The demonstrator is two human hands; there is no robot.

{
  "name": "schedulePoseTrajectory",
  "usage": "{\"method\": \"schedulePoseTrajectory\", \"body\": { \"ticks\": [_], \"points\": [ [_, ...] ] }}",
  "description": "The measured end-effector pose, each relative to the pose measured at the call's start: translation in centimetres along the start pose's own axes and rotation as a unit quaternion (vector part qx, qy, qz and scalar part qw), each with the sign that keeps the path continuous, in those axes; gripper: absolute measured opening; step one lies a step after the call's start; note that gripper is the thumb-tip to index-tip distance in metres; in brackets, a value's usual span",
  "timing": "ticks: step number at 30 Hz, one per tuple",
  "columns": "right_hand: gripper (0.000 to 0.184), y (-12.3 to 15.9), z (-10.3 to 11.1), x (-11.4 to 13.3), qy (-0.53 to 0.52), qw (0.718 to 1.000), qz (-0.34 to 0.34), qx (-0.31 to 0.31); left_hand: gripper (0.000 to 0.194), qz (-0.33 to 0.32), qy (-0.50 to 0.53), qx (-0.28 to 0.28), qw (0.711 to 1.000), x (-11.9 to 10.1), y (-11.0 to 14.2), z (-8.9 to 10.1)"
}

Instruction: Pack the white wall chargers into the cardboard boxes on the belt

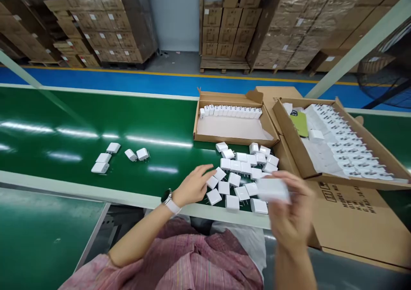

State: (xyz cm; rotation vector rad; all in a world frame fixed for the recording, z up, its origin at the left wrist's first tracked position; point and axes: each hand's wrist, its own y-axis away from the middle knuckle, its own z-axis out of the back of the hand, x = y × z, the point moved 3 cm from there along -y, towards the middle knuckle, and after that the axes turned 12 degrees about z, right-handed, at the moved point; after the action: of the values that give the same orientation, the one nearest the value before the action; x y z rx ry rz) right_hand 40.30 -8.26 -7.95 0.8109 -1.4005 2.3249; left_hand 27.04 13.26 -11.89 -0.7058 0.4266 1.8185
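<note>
A white plug-in charger, smeared by motion, is gripped between the thumb and fingers of my right hand, raised over the right end of a loose cluster of chargers. My left hand rests at the cluster's left side, fingers stretched out, its tips by a charger; whether they touch it I cannot tell. Behind the cluster, an open cardboard box has one row of chargers along its far wall. To the right, a tilted carton contains many rows of chargers, prongs showing.
Several more chargers lie in small groups on the green belt at left. A yellow-green item sits inside the right carton. Beneath that carton is a printed cardboard box. Slanted metal posts flank the line; stacked cartons stand behind.
</note>
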Motion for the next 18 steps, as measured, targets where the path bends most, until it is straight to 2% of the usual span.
{"method": "schedulePoseTrajectory", "body": {
  "ticks": [2,3,5,7,9,13,16,18],
  "points": [
    [0.038,0.8,-1.8,-0.5,-0.007,0.999,0.001,0.052,0.052,-0.008,-0.042,0.106,0.993,1.4,-1.4,-2.4],
    [0.036,1.4,-2.9,-0.8,-0.011,0.996,-0.005,0.092,0.051,-0.004,-0.055,0.13,0.99,2.0,-1.8,-3.1],
    [0.032,3.1,-4.7,-1.3,-0.018,0.986,-0.018,0.165,0.044,0.012,-0.07,0.14,0.988,3.0,-2.1,-3.5],
    [0.03,4.4,-6.0,-1.4,-0.026,0.98,-0.023,0.196,0.035,0.026,-0.084,0.135,0.987,3.7,-1.8,-2.7],
    [0.029,5.1,-7.1,-1.3,-0.031,0.977,-0.029,0.207,0.03,0.046,-0.1,0.127,0.986,4.6,-1.1,-1.0],
    [0.037,4.3,-11.3,-1.0,-0.054,0.96,-0.05,0.27,0.042,0.118,-0.129,0.086,0.981,6.2,0.7,1.9],
    [0.047,3.0,-15.5,-1.0,-0.031,0.931,-0.045,0.36,0.053,0.131,-0.105,0.083,0.982,6.5,1.6,1.9],
    [0.047,2.3,-17.6,-1.3,0.023,0.898,-0.047,0.438,0.061,0.111,-0.069,0.101,0.986,6.7,1.7,1.8]
  ]
}}
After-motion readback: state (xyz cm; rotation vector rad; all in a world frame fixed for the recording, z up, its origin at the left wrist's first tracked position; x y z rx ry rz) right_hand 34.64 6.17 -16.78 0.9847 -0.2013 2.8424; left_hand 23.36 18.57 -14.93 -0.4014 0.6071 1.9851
